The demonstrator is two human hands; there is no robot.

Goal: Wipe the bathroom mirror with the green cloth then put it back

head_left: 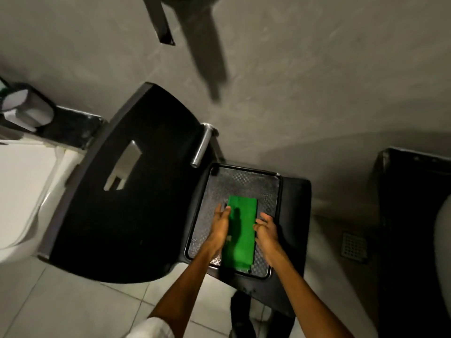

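1. Green cloth (240, 230) lies folded flat on a dark patterned tray (244, 181), lower centre of frame (tray sits on a black chair seat (295, 215)).
2. Left hand (219, 223) touches the cloth's left edge, grip released, fingers straight.
3. Right hand (267, 230) at its right edge, fingers curled, grasping nothing.

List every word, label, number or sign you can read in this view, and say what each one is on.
No legible text anywhere.
Green cloth: a small pale mark near the left hand, too small to read.
Tray: only an embossed diamond pattern.
Black chair: plain, no label.
Dispenser at the left edge: a green patch, too blurred to read.
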